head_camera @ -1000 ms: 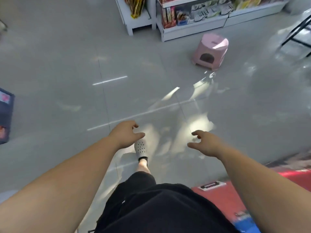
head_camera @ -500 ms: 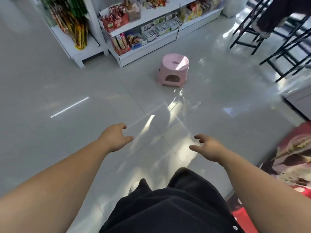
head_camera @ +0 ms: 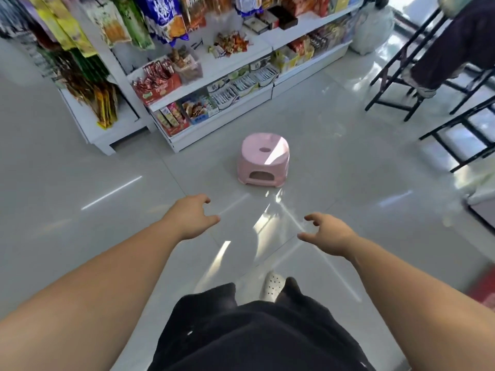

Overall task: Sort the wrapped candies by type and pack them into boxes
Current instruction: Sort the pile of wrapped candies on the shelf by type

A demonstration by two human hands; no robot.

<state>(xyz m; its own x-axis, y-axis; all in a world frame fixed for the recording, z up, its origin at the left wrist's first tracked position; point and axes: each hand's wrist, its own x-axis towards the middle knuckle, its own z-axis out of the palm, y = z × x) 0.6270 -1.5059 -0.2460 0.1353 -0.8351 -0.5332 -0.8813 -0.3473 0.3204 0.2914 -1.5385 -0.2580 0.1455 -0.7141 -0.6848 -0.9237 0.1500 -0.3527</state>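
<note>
- Left grip (head_camera: 191,216): stretched out above the floor (head_camera: 80,170), palm down, fingers loosely curved, thumb pointing right, nothing in it.
- Right grip (head_camera: 328,234): out ahead too, fingers spread and slightly hooked, likewise empty-handed; well apart from the left one.
- Stool (head_camera: 263,159): pink, upright on the floor beyond both grips, between them and the shelves (head_camera: 227,116); sunlit patch across its top, round hole in the seat.
- Shelves: white, low, packed with packets and cartons; hanging bags (head_camera: 160,14) above at the left.
- Candies (head_camera: 229,44): possibly the loose heap of small bright wrappers on the upper shelf, too small to tell for certain; well apart from both grips.
- Red box (head_camera: 158,85): open-topped, on the shelf below and left of that heap, full of upright red packs.
- Shoe (head_camera: 272,285): white, perforated, on the floor below the right grip, poking out from under black clothing (head_camera: 254,330) at the bottom edge.
- Chairs (head_camera: 396,76): black frames at the right, with another person's dark trouser leg (head_camera: 450,44) resting among them.
- White sack (head_camera: 371,28): on the floor at the far end of the shelves.
</note>
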